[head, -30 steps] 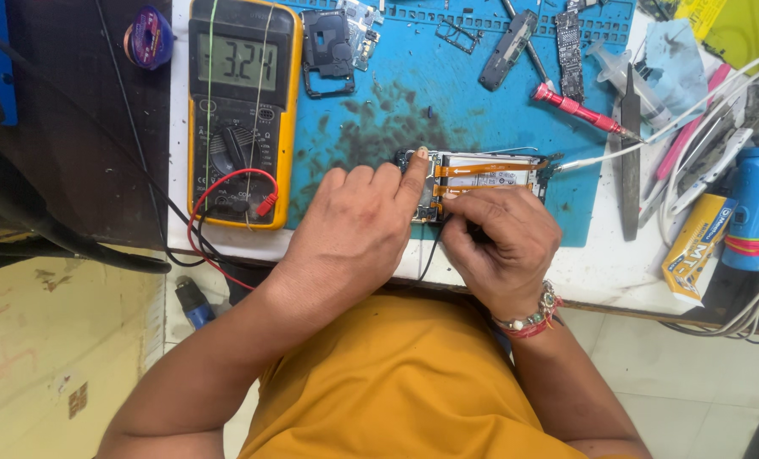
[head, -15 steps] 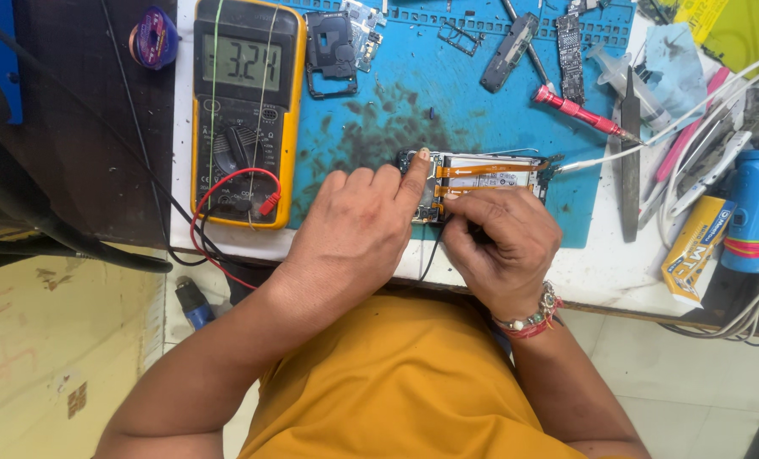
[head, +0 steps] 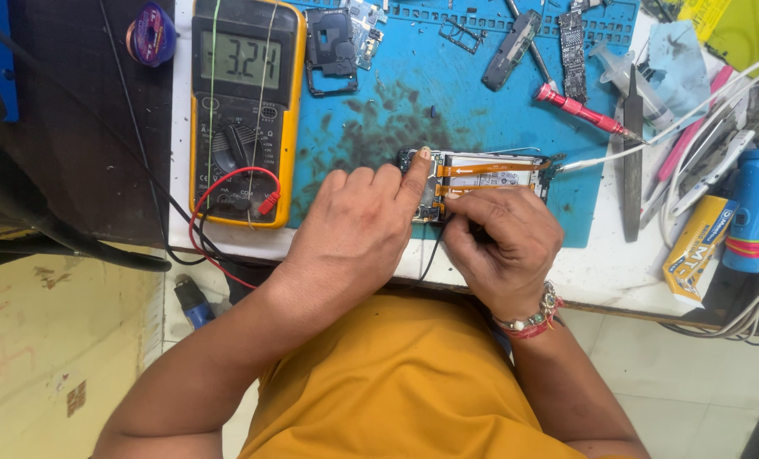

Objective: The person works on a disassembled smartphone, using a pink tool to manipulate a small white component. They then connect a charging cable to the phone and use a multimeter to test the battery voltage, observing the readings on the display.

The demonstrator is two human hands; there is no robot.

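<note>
A yellow meter [head: 243,110] with a dark face lies up and to the left of the left hand [head: 354,234]; its screen [head: 242,59], a grey-green rectangle with dark digits, sits at the end farthest from that hand. To the right of the right hand [head: 502,246], near the bench [head: 600,272] edge, lies a small yellow box [head: 694,251] with blue print and a white end. Just beyond it stands a blue can [head: 757,208] ringed by a yellow and red label [head: 751,246]. A yellow-green packet [head: 736,30] lies far up and right.
</note>
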